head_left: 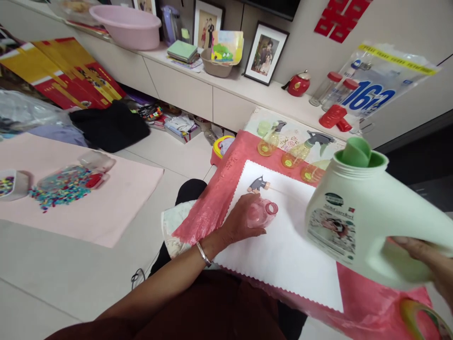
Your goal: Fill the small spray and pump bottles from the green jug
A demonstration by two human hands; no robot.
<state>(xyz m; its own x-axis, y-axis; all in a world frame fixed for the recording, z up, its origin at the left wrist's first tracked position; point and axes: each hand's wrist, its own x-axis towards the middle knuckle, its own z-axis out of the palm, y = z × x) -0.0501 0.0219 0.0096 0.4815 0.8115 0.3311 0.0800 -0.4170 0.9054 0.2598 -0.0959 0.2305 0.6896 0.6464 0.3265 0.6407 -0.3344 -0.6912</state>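
My left hand (244, 217) is wrapped around a small clear pink bottle (262, 213) whose mouth is uncovered. By its handle, my right hand (421, 255) grips a large pale green detergent jug (357, 208), partly cut off by the right edge. The jug tilts a little, and a green spout (357, 152) shows in its neck. Just beyond the pink bottle, a dark spray nozzle (258, 183) lies on the white sheet (283, 255). Yellow-tinted spray bottles (295, 155) stand in a row at the table's far side.
A red cloth (208, 212) covers the table under the sheet. A roll of tape (424, 318) sits at the lower right corner. To the left, a pink-covered surface (106, 222) bears colourful beads (63, 191). Behind is a low cabinet (180, 89) with a pink basin (129, 28) and picture frames (267, 52).
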